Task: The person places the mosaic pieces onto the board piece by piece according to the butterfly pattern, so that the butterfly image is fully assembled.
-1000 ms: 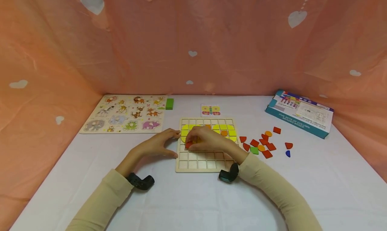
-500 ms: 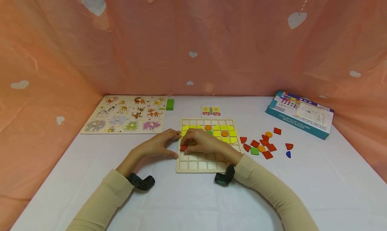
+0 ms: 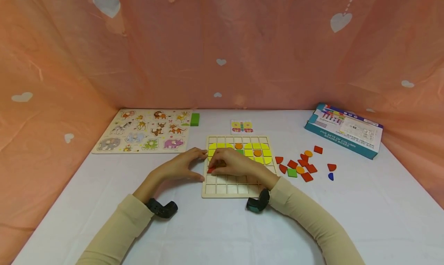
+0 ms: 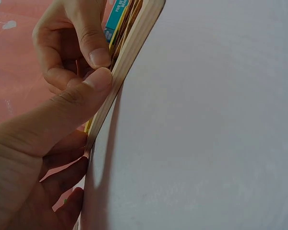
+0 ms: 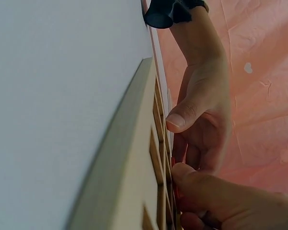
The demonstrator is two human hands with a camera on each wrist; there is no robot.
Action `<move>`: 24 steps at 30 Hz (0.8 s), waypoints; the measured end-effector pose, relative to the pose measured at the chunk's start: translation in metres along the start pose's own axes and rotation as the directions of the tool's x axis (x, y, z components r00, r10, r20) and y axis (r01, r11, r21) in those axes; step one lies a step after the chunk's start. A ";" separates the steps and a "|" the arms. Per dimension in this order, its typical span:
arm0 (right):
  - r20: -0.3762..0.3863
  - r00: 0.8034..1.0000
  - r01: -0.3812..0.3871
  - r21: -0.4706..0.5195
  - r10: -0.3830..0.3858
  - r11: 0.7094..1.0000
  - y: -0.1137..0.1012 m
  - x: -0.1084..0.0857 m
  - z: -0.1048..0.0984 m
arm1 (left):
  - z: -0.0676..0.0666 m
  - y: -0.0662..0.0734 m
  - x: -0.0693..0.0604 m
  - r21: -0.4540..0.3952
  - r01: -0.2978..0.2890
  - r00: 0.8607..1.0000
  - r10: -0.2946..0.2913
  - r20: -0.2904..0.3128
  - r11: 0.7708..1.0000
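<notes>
A wooden grid board (image 3: 226, 196) lies in front of me, its upper rows set with yellow tiles (image 3: 256, 146) and orange discs (image 3: 257, 153). At the board's left column my right hand (image 3: 231, 162) pinches a red tile (image 3: 210, 171) between thumb and fingers. The tile's full outline is hidden by the fingertips; a sliver of red shows in the right wrist view. My left hand (image 3: 181, 166) rests against the board's left edge, thumb and fingers spread apart. In the left wrist view, the thumb of the left hand (image 4: 43, 127) touches that wooden edge.
Loose red tiles (image 3: 306, 176), a green square (image 3: 292, 173) and a blue piece (image 3: 331, 176) lie right of the board. Behind it is a butterfly picture card (image 3: 242, 127). An animal puzzle (image 3: 145, 135), green block (image 3: 195, 119) and teal box (image 3: 343, 130) stand farther back.
My right hand has moved slightly left with the red tile, to the board's left column, and the tile now shows less beyond the fingertips. The left hand has stayed in place.
</notes>
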State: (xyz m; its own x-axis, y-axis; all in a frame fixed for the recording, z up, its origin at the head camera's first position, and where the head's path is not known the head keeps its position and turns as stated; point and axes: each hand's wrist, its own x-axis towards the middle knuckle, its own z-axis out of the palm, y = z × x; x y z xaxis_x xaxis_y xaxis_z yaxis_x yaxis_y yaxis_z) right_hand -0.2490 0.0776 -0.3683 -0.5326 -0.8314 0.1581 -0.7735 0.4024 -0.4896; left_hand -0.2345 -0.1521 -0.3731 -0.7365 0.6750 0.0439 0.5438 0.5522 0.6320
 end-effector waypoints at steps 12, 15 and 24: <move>-0.113 0.993 -0.015 0.099 0.027 0.995 0.001 -0.009 -0.016 | 0.001 0.001 0.001 -0.004 -0.001 1.000 0.001 0.000 1.000; -0.212 0.976 -0.013 0.171 0.049 0.985 0.003 -0.020 -0.035 | 0.001 0.001 0.002 -0.007 -0.003 1.000 0.003 -0.002 1.000; -0.282 0.920 -0.216 0.216 0.273 0.952 0.022 -0.091 -0.082 | 0.001 0.001 0.001 0.000 0.023 1.000 -0.023 0.005 1.000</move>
State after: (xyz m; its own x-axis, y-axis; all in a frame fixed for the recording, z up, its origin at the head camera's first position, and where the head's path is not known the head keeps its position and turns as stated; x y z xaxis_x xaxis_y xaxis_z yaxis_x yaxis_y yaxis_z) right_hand -0.2456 0.1931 -0.3228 -0.7978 -0.5471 0.2532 -0.5469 0.4802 -0.6858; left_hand -0.2347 -0.1507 -0.3733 -0.7465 0.6649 0.0254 0.5267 0.5672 0.6332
